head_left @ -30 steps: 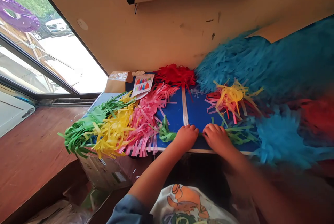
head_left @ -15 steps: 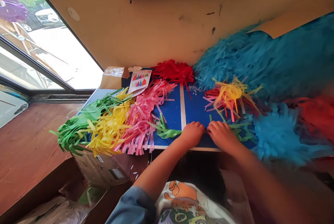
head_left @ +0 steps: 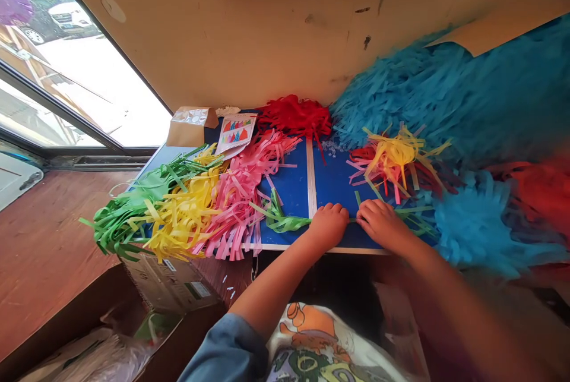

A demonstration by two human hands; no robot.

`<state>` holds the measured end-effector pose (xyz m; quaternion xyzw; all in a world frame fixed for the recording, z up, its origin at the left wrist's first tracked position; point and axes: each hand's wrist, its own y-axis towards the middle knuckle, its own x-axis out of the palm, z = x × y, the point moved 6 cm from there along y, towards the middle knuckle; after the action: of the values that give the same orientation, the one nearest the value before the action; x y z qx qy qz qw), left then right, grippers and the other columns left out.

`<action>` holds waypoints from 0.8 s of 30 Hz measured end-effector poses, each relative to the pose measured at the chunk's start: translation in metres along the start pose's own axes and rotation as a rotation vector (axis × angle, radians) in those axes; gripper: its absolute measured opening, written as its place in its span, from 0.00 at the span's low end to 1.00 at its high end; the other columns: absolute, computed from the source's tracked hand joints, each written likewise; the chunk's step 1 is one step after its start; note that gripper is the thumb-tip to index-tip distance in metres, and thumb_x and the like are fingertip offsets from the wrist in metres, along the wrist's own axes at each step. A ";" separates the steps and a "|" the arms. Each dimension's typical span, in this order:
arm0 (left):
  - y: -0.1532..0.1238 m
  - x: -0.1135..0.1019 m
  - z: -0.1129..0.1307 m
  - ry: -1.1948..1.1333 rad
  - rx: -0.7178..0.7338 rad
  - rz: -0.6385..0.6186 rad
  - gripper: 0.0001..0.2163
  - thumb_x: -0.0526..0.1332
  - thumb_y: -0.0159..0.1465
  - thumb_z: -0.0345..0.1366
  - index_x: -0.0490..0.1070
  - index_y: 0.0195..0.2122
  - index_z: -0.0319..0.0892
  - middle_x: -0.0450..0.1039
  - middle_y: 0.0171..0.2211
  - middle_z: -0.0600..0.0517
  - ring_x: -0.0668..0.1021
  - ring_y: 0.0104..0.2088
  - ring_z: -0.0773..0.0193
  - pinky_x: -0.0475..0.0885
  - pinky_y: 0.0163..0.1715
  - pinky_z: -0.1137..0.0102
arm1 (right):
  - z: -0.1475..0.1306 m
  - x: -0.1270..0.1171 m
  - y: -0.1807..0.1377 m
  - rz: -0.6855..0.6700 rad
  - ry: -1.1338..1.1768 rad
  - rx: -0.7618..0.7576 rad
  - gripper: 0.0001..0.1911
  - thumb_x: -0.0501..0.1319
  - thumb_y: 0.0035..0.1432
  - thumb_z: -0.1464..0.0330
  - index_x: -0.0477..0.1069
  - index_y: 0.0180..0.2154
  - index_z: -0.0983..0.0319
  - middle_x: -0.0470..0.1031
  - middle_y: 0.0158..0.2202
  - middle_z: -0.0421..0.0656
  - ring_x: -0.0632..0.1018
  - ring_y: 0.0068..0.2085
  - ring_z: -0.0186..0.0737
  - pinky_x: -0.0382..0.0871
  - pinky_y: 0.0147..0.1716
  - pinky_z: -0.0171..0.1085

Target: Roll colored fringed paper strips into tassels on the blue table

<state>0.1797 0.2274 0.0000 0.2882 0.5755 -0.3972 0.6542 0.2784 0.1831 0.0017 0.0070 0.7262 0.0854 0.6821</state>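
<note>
Blue table, white strip running down its middle.

- Left hand and right hand sit side by side at the near edge, just right of the strip, knuckles up.
- Both are curled shut over the waist of a green bundle of paper strips. Its loose ends fan out left of the left hand and right of the right hand. Fingertips are tucked under and out of sight.
- The bundle lies flat on the table top, near edge, about mid-length.
- Along the left end: a green pile, a yellow pile and a pink pile, overhanging the near-left corner.
- At the far edge: a red pile, a printed card and a brown packet.
- Right half: a yellow-and-red tassel, with a blue fringe mass beyond it.

Judgement: the step looks like gathering the bundle's middle tight.

- Keep the hands close together, so the waist stays narrow.
- Press down on the table while tightening, so strips do not slide out.
- Keep even lengths on both sides.
- The paper is thin, so pull steadily rather than jerk, or it will tear.
</note>
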 end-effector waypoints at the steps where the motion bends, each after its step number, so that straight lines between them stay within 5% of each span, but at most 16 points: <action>1: 0.000 0.000 0.001 -0.004 -0.009 0.001 0.12 0.46 0.66 0.35 0.66 0.42 0.38 0.68 0.40 0.45 0.69 0.42 0.56 0.66 0.39 0.64 | 0.003 0.000 0.000 -0.022 0.037 0.006 0.07 0.53 0.58 0.69 0.68 0.32 0.61 0.69 0.38 0.44 0.66 0.40 0.41 0.55 0.39 0.38; 7: -0.003 -0.004 0.001 -0.032 -0.137 0.033 0.13 0.47 0.65 0.36 0.68 0.42 0.38 0.68 0.40 0.43 0.68 0.43 0.52 0.64 0.39 0.61 | 0.016 0.002 0.008 -0.254 0.132 0.166 0.09 0.52 0.58 0.66 0.70 0.32 0.59 0.67 0.44 0.42 0.65 0.45 0.42 0.57 0.42 0.40; 13: -0.002 -0.011 -0.010 -0.085 -0.227 0.021 0.13 0.53 0.62 0.42 0.72 0.39 0.42 0.68 0.41 0.45 0.68 0.45 0.51 0.63 0.41 0.60 | 0.013 -0.001 0.024 -0.392 0.068 0.236 0.11 0.52 0.56 0.66 0.71 0.27 0.59 0.69 0.39 0.43 0.68 0.43 0.44 0.58 0.36 0.39; 24: -0.025 -0.015 -0.043 -0.120 -0.271 -0.033 0.10 0.56 0.61 0.45 0.74 0.37 0.50 0.67 0.42 0.50 0.68 0.44 0.54 0.63 0.42 0.62 | 0.037 -0.009 0.030 -0.498 0.048 0.405 0.16 0.60 0.48 0.54 0.70 0.24 0.61 0.70 0.37 0.44 0.70 0.35 0.39 0.58 0.30 0.35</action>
<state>0.1359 0.2528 0.0094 0.1635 0.5886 -0.3431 0.7136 0.3123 0.2160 0.0129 -0.0372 0.7239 -0.2302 0.6493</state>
